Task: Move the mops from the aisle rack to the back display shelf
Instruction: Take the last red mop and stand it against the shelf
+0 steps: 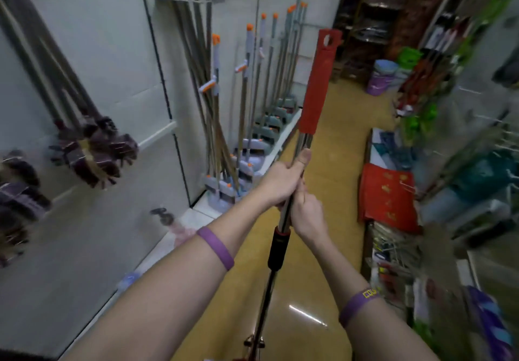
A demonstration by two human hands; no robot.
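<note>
Left hand and right hand grip upright mop; aisle.

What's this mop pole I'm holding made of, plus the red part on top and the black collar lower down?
Pole: looks like polished metal, probably steel; silvery and reflective.
Red sleeve: likely matte plastic or rubbery film; dull, with a punched hanging hole.
Black collar: seems semi-gloss hard plastic; faint sheen.

Dark brushes hang left; purple bucket, possibly stacked, far; red bags right.
</note>
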